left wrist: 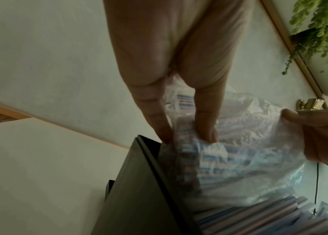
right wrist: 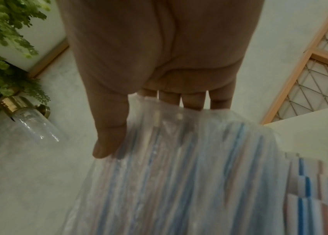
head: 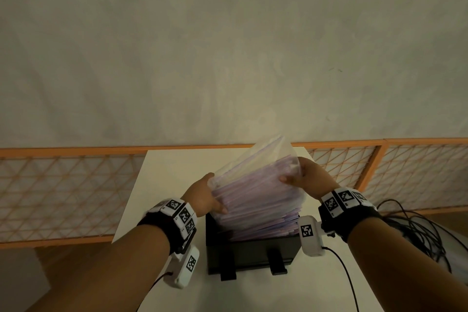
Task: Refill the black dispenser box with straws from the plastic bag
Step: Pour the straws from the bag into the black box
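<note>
A clear plastic bag (head: pixel 255 180) full of wrapped straws is tilted mouth-down over the open black dispenser box (head: pixel 253 253) on the white table (head: pixel 162 185). Straws (head: pixel 268 225) spill from the bag into the box and pile above its rim. My left hand (head: pixel 205 197) pinches the bag's left side near the box's rim, thumb and finger (left wrist: pixel 205 127) pressed into the plastic (left wrist: pixel 249 143). My right hand (head: pixel 306 177) grips the bag's upper right edge, thumb on the near side and fingers (right wrist: pixel 191 100) behind the plastic (right wrist: pixel 179 167).
An orange-framed lattice railing (head: pixel 63 190) runs behind the table, against a pale wall. Black cables (head: pixel 415 230) coil at the right. The right wrist view shows a green plant (right wrist: pixel 4 47) and a glass wall lamp (right wrist: pixel 32 120).
</note>
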`<control>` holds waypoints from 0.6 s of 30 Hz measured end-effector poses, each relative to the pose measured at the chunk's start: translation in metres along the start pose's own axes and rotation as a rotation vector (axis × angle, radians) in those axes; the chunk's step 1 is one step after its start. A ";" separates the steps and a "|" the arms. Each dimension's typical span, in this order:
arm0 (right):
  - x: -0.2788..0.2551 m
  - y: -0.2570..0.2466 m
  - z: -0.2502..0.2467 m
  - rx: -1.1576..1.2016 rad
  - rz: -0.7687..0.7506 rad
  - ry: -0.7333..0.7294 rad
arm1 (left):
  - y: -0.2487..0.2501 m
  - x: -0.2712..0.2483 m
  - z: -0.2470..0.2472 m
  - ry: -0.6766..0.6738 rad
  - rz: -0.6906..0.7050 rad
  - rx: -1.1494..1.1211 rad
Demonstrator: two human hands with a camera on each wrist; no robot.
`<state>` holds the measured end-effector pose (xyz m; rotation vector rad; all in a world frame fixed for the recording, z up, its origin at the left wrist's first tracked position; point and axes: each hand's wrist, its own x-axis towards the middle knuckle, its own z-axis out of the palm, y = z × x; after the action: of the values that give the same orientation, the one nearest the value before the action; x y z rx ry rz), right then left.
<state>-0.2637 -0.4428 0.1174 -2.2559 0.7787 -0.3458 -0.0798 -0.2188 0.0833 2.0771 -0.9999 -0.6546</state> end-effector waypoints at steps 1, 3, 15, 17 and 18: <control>0.000 0.001 0.000 0.009 -0.004 0.016 | 0.000 0.001 0.001 0.004 0.017 0.009; -0.004 -0.003 -0.002 0.017 0.003 0.043 | 0.000 0.001 0.001 0.031 0.029 -0.006; -0.002 -0.004 -0.002 0.097 -0.001 0.080 | 0.001 0.006 -0.002 0.036 0.008 -0.143; -0.003 -0.004 -0.003 0.122 -0.003 0.075 | -0.002 0.007 -0.005 0.052 0.008 -0.099; -0.004 -0.004 -0.002 0.123 -0.007 0.092 | -0.002 0.007 -0.007 0.063 0.010 -0.081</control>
<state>-0.2658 -0.4394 0.1222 -2.1405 0.7750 -0.4906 -0.0699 -0.2211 0.0845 2.0083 -0.9327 -0.6108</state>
